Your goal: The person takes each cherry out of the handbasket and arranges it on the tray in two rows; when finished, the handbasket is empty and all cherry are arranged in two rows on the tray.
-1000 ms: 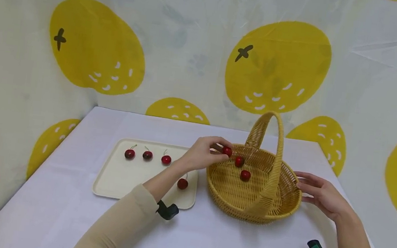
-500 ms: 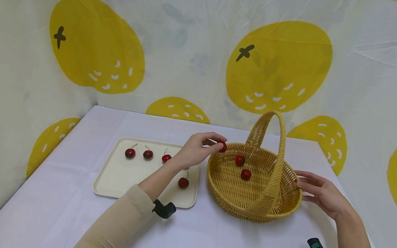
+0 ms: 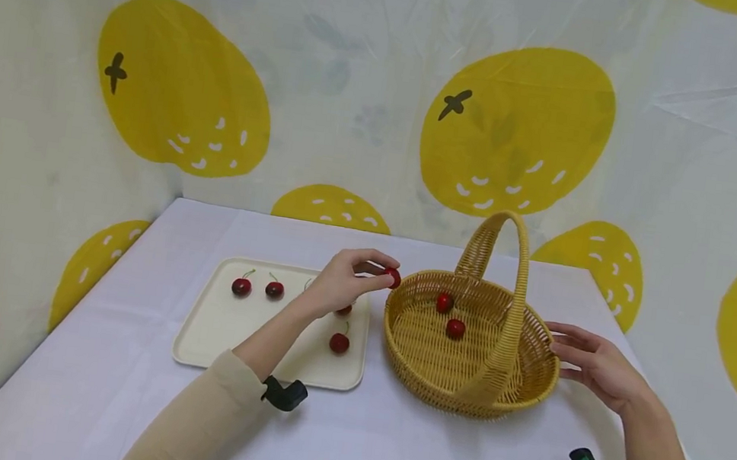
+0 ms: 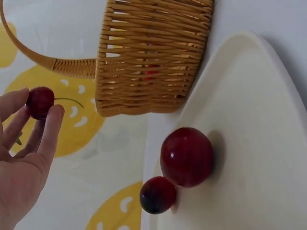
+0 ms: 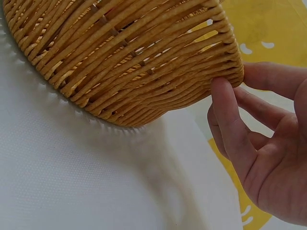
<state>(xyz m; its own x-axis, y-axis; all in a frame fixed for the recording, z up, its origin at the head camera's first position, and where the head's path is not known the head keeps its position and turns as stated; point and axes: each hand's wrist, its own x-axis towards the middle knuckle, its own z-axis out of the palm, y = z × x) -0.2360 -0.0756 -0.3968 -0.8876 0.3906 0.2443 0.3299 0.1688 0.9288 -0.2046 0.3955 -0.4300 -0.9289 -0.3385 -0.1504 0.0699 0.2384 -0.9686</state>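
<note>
My left hand (image 3: 337, 284) pinches a dark red cherry (image 3: 392, 277) between thumb and fingertips, just off the left rim of a woven basket (image 3: 411, 385). In the left wrist view the stem of this cherry (image 4: 41, 103) points towards the basket. My right hand (image 3: 607, 370) holds the basket's right rim with thumb and fingertips; the right wrist view shows the fingertips right at the wicker edge (image 5: 225, 52). Two red cherries, one at the back (image 3: 445, 302) and one nearer (image 3: 456, 329), lie inside the basket under its arched handle (image 3: 516, 294).
A cream tray (image 3: 217, 334) lies left of the basket. Several stemmed cherries rest on it, among them one at the far left (image 3: 241, 287) and one at the front right (image 3: 339, 343); my left hand and forearm partly cover others. A white cloth (image 3: 396, 456) covers the table.
My left hand has moved left with the cherry, from over the basket's left rim to just outside it. The right hand and the basket have stayed in place.
</note>
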